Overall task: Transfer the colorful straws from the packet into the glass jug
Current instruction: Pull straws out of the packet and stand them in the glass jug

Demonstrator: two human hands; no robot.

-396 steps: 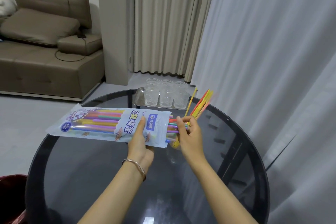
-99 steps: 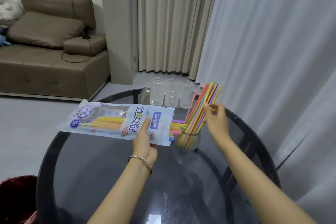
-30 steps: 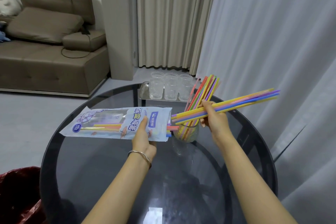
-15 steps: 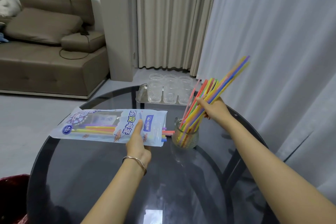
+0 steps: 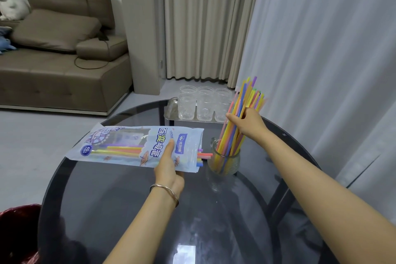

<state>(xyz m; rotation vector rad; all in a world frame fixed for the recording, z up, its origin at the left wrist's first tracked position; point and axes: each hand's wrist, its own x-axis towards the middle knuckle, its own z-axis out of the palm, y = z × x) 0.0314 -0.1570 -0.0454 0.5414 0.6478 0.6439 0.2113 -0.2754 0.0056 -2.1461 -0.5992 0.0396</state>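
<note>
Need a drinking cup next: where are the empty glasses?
The glasses stand on a metal tray at the table's far edge, left of the raised straws.

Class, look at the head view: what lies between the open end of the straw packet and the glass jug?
A few straw ends sticking out of the packet toward the glass jug; below them, bare table.

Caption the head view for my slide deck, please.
Right hand sets colorful straws into the glass jug; left hand holds the packet.

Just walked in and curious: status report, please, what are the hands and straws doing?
Left hand pinning the packet on the table. Right hand closed on straws standing in the jug. A few straws left in the packet. Nothing in the way.
</note>
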